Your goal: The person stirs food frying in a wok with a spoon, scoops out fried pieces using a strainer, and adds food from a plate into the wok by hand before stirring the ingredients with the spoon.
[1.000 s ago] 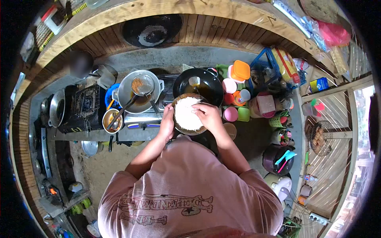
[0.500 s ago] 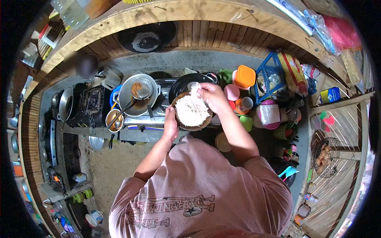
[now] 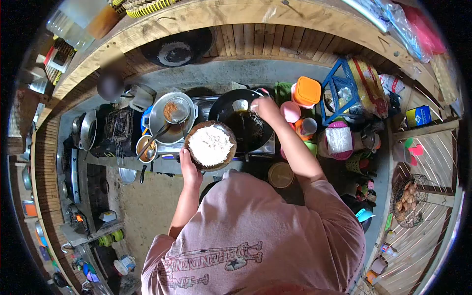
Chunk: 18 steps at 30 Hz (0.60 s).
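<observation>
My left hand grips the side of a round brown bowl heaped with white, flour-like shreds. The bowl is held in front of the stove, left of a black wok. Above the wok's right side is my right hand, fingers drawn together and pointing inward; what is in them is too small to make out. Thin pale shreds show in the dark wok just below it. A metal ladle or turner head rests inside the wok near its back.
Left of the wok, a large pot carries a strainer with browned bits. A smaller pan stands before it. Orange-lidded and pink containers crowd the right side. A wooden beam crosses overhead.
My right hand has gone from above the bowl, where it held a clump of white shreds, to over the wok. My left hand has shifted the bowl leftward, uncovering the wok.
</observation>
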{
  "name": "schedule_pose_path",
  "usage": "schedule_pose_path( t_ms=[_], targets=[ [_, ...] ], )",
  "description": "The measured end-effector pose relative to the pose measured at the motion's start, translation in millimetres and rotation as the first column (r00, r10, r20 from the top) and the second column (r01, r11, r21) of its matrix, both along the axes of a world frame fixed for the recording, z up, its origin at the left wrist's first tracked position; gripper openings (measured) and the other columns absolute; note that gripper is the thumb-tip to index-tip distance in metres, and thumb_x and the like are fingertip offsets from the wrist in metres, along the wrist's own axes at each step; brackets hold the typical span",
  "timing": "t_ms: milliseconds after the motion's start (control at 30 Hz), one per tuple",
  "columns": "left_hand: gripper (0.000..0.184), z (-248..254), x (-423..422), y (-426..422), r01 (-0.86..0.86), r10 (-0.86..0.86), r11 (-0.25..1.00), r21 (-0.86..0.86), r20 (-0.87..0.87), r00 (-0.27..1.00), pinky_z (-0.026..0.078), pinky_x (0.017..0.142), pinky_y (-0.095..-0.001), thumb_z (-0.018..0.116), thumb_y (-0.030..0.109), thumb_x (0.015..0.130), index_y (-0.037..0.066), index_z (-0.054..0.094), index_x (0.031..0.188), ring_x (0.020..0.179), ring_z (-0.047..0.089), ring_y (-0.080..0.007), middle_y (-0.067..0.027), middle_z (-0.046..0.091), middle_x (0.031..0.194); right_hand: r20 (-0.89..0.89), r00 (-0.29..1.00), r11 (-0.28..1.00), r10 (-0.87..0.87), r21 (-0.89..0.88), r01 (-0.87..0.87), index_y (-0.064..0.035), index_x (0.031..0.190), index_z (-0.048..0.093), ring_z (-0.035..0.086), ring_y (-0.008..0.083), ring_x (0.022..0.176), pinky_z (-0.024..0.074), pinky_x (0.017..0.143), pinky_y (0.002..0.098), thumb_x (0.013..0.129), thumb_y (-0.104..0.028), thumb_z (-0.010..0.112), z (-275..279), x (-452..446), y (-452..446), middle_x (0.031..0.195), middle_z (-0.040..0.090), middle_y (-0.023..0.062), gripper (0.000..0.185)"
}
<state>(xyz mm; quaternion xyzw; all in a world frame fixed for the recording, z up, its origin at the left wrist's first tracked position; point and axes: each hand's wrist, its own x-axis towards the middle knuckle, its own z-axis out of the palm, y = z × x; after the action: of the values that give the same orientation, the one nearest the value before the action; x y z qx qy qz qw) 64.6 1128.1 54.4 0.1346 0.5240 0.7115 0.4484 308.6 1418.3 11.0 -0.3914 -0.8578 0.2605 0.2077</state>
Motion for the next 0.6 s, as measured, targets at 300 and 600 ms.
schedule_pose_path(
  t_ms=[300,600],
  targets=[
    [0.041,24.1,-10.7,-23.9,-0.102,0.103,0.995,0.017,-0.011,0.995,0.042,0.108,-0.0414,0.034,0.033,0.108,0.005,0.04,0.138,0.128,0.051,-0.0241,-0.0113,0.051,0.137,-0.031,1.0,0.999,-0.007,0.042,0.009,-0.0051,0.093,0.072,0.064,0.0398,0.089,0.0512,0.081,0.0464,0.079,-0.004,0.068,16.1,0.8,-41.0,0.089,0.065,0.0196,0.014],
    [0.043,20.5,-35.1,-38.1,-0.155,0.155,0.988,-0.001,-0.024,0.988,0.041,0.107,-0.0399,0.039,0.037,0.106,0.009,0.044,0.139,0.128,0.051,-0.021,-0.0062,0.053,0.137,-0.16,0.986,0.986,-0.051,0.151,0.075,-0.0044,0.091,0.071,0.065,0.0405,0.089,0.0517,0.078,0.0472,0.084,-0.005,0.062,101.7,-15.7,-29.1,0.093,0.066,0.0196,0.01]
  ],
)
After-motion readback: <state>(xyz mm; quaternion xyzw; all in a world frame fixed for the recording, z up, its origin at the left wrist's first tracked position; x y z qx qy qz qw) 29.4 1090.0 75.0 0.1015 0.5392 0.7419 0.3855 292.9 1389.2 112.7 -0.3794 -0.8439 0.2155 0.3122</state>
